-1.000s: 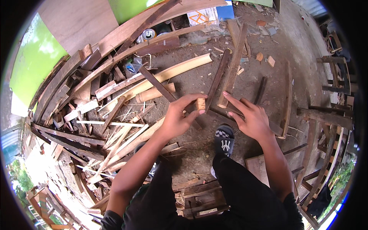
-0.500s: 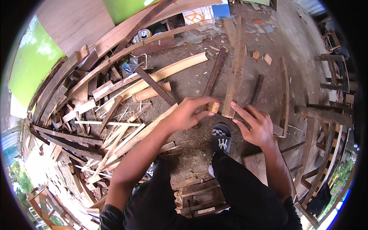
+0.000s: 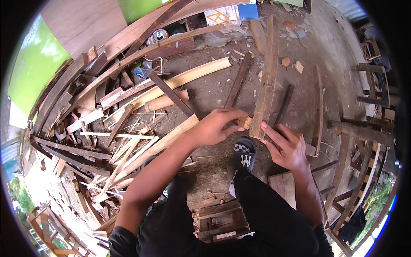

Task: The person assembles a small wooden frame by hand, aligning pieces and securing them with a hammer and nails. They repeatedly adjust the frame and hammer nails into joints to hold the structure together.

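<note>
The plank (image 3: 268,77) is slanting over the ground (image 3: 209,182), its far end pointing to the ground's far edge. The left hand (image 3: 216,127) is gripping the wood block (image 3: 244,122) between thumb and fingers, at the plank's near left corner. The right hand (image 3: 287,147) is curling partly, its fingertips touching near the right corner; I cannot tell if it is gripping. Both hands should be keeping steady, the fingertips staying out from between the two woods.

Nearer you than your left hand (image 3: 216,127), your sandal (image 3: 241,156) bears white letters (image 3: 245,161); far beyond, a white board (image 3: 233,14) shows orange marks (image 3: 217,17).
</note>
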`<state>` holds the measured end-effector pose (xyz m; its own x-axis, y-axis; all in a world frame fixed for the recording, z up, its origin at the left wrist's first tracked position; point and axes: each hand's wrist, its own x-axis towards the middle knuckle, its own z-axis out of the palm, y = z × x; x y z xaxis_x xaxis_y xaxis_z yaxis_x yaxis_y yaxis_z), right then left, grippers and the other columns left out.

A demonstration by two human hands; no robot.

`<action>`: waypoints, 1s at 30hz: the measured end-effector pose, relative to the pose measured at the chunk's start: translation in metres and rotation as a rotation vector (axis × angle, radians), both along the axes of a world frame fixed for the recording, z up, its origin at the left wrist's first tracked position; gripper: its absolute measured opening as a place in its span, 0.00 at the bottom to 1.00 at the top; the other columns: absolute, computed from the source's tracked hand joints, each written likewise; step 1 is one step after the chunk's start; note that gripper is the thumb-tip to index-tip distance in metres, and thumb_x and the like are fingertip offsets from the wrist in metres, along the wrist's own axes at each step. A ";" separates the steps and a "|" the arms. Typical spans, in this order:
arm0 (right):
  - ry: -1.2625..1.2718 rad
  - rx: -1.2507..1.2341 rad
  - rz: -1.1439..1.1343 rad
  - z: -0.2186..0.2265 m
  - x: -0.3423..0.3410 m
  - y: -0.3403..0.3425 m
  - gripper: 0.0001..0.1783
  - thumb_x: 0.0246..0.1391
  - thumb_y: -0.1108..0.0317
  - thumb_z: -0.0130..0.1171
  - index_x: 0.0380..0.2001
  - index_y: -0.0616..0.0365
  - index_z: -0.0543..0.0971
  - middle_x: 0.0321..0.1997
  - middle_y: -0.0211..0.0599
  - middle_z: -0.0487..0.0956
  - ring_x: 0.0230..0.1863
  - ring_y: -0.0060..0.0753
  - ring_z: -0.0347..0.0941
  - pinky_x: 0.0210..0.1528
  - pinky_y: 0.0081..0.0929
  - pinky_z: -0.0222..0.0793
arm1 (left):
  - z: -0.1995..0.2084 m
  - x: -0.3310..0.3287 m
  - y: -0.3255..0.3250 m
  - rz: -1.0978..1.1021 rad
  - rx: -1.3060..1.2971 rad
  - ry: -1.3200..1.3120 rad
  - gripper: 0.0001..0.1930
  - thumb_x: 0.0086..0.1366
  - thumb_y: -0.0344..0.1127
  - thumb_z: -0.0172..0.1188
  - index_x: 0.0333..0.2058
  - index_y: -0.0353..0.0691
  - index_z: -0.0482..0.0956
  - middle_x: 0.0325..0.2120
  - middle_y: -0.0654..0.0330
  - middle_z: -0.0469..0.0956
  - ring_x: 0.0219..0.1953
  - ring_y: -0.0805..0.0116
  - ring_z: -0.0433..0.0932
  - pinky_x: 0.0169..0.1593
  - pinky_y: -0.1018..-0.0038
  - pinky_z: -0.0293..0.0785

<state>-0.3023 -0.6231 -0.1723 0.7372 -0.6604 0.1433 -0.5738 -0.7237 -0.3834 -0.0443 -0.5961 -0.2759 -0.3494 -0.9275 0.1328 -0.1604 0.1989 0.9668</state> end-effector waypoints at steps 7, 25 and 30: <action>0.012 0.008 0.001 0.001 -0.001 -0.004 0.36 0.48 0.72 0.74 0.64 0.43 0.80 0.31 0.36 0.76 0.25 0.41 0.75 0.29 0.36 0.75 | 0.003 0.002 0.001 0.021 -0.038 0.016 0.23 0.63 0.27 0.70 0.56 0.36 0.79 0.51 0.47 0.83 0.53 0.45 0.83 0.55 0.58 0.80; 0.070 -0.009 -0.025 -0.006 0.002 -0.003 0.39 0.51 0.66 0.73 0.68 0.32 0.77 0.31 0.32 0.75 0.25 0.38 0.76 0.31 0.36 0.79 | 0.016 0.000 0.009 0.063 -0.032 0.076 0.23 0.66 0.33 0.70 0.58 0.36 0.78 0.55 0.47 0.81 0.59 0.48 0.80 0.64 0.59 0.74; 0.043 -0.021 -0.027 -0.005 0.003 -0.004 0.44 0.48 0.67 0.75 0.70 0.36 0.74 0.32 0.33 0.77 0.26 0.39 0.77 0.32 0.37 0.79 | 0.012 -0.001 0.010 0.042 -0.010 0.096 0.22 0.68 0.34 0.67 0.59 0.35 0.77 0.56 0.46 0.81 0.59 0.47 0.80 0.64 0.58 0.74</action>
